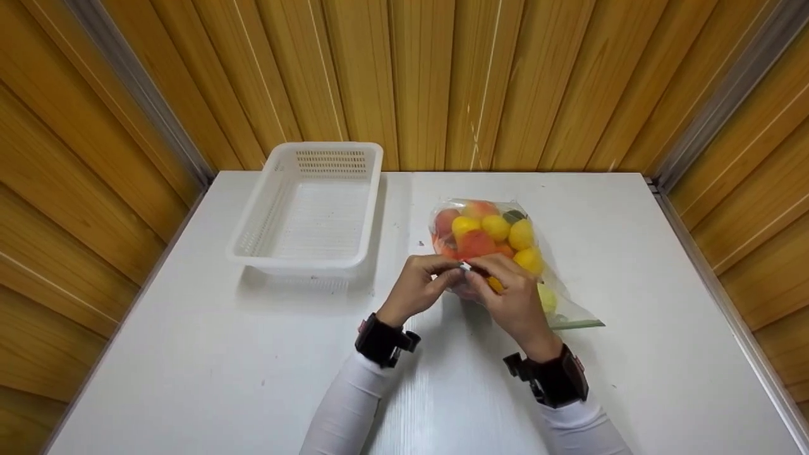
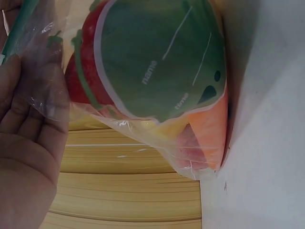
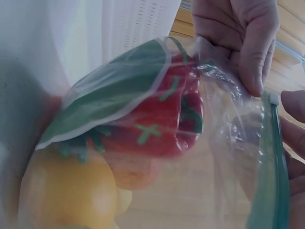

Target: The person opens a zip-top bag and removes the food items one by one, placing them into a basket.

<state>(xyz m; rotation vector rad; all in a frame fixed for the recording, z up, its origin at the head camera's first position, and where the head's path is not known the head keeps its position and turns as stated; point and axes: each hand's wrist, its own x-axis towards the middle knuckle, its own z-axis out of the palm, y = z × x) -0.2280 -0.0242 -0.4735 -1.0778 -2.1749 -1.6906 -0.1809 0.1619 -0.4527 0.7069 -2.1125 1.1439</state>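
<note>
A clear zip bag (image 1: 572,303) full of toy-like fruit stands on the right half of the table, its printed label (image 2: 162,57) reading "name" and "time". Yellow fruits (image 1: 521,235), red ones and orange ones show through the plastic. Both hands meet at the near side of the bag's mouth. My left hand (image 1: 420,284) pinches the bag's top corner beside the small white slider (image 3: 274,98). With thumb and fingers, my right hand (image 1: 515,300) pinches the slider end of the green zip strip (image 3: 281,176). Part of the strip trails off to the right.
A white plastic basket (image 1: 373,208) with slotted walls stands at the back left of the white table (image 1: 265,379). Wood-look panels (image 1: 417,82) close in the back and both sides. Black camera straps sit on both wrists.
</note>
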